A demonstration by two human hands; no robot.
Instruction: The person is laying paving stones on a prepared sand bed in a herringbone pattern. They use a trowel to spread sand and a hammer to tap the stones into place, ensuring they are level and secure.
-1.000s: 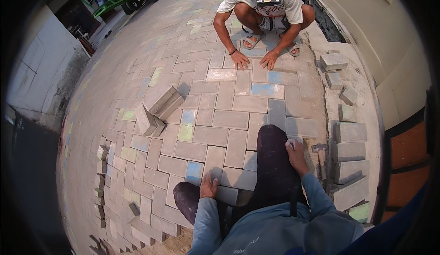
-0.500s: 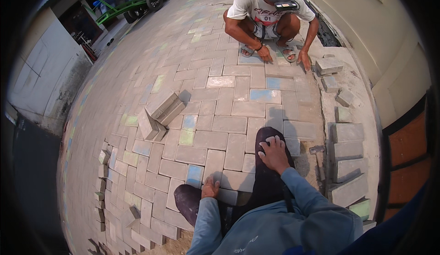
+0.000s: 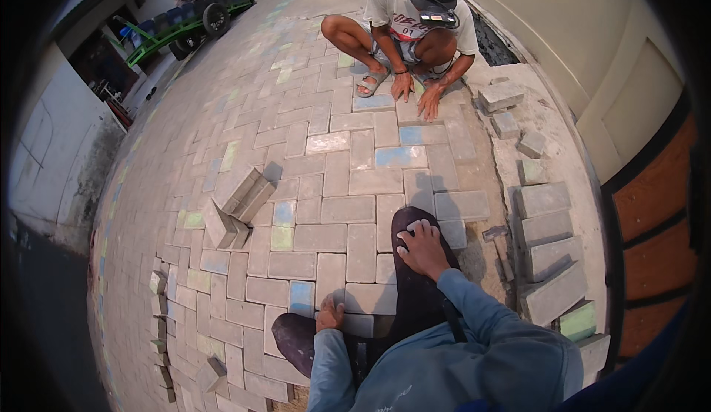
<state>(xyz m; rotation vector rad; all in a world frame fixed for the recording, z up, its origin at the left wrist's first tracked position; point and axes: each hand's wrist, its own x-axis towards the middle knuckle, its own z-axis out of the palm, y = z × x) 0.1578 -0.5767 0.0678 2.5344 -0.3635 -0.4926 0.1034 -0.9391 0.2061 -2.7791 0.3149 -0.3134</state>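
My right hand (image 3: 424, 249) rests on my dark-trousered right knee, its fingers spread and bent over it, holding nothing. Low between my knees, my left hand (image 3: 330, 313) touches the laid pavers next to a blue-painted paver (image 3: 301, 297); its fingers look loosely extended, with nothing in them. A grey paver (image 3: 358, 325) lies just below that hand. To the right of my right knee, a hammer (image 3: 501, 251) lies on sandy ground. Across from me a squatting co-worker presses both hands (image 3: 416, 98) down at the paving's right edge.
A small stack of pavers (image 3: 238, 208) stands on the paving to the left. A row of loose pavers (image 3: 546, 230) lines the right side by the wall. More loose pavers (image 3: 158, 327) lie at lower left. A green wheeled cart (image 3: 185, 30) stands far left.
The co-worker's hands have come closer together, and one knee has swung out to the left. My hands keep their places. My view has shifted slightly; a person now shows behind the cart.
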